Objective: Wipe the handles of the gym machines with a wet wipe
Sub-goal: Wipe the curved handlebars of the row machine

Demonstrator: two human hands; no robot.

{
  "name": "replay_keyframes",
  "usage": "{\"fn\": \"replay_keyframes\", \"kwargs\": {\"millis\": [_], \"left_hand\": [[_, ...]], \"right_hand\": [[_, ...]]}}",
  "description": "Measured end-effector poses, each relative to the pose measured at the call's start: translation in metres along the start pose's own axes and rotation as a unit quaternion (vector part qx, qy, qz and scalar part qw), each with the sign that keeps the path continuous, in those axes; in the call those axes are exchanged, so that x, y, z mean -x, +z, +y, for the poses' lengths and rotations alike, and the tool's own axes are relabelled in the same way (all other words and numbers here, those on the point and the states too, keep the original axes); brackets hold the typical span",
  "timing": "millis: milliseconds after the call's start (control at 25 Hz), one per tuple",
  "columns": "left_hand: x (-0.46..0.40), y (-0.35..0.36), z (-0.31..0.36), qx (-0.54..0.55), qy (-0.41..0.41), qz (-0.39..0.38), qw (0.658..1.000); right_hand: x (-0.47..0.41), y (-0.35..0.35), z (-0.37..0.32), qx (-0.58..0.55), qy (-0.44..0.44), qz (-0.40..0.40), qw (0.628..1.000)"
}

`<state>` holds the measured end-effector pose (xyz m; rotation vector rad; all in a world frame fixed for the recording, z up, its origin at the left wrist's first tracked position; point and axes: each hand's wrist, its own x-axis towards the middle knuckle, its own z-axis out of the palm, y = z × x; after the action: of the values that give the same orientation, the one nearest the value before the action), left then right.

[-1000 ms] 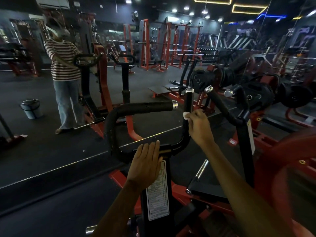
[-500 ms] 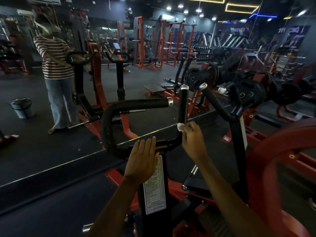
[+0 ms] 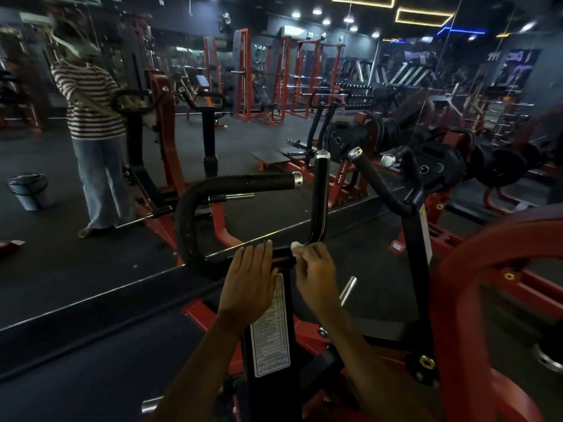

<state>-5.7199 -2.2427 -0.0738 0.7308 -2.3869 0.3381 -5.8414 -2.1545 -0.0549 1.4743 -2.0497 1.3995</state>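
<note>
Right hand (image 3: pixel 315 269) slid wipe (image 3: pixel 295 246) down upright handle (image 3: pixel 320 196), pinching it; left hand (image 3: pixel 248 281) flat, relaxed.

Machine's label (image 3: pixel 269 327); print illegible

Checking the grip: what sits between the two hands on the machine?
In the head view, only a short bare stretch of the black crossbar separates the flat left hand from the right hand, which pinches the white wet wipe.

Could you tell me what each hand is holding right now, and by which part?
The right hand pinches a bunched white wipe against the handle's bend; the left hand rests flat, holding nothing.
</note>
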Motion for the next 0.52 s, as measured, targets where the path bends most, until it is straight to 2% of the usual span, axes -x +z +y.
{"fn": "replay_keyframes", "kwargs": {"millis": [240,400,520], "left_hand": [[0.001,-0.004,0.000,0.002,0.005,-0.007,1.000],[0.000,-0.005,0.001,-0.001,0.003,0.006,1.000],[-0.011,-0.007,0.003,0.005,0.004,0.003,1.000]], "right_hand": [[-0.005,-0.012,-0.003,-0.080,0.009,0.023,0.996],[-0.068,-0.042,0.016,-0.031,0.063,0.131,0.989],[-0.123,-0.058,0.031,-0.024,0.099,0.135,0.986]]}}
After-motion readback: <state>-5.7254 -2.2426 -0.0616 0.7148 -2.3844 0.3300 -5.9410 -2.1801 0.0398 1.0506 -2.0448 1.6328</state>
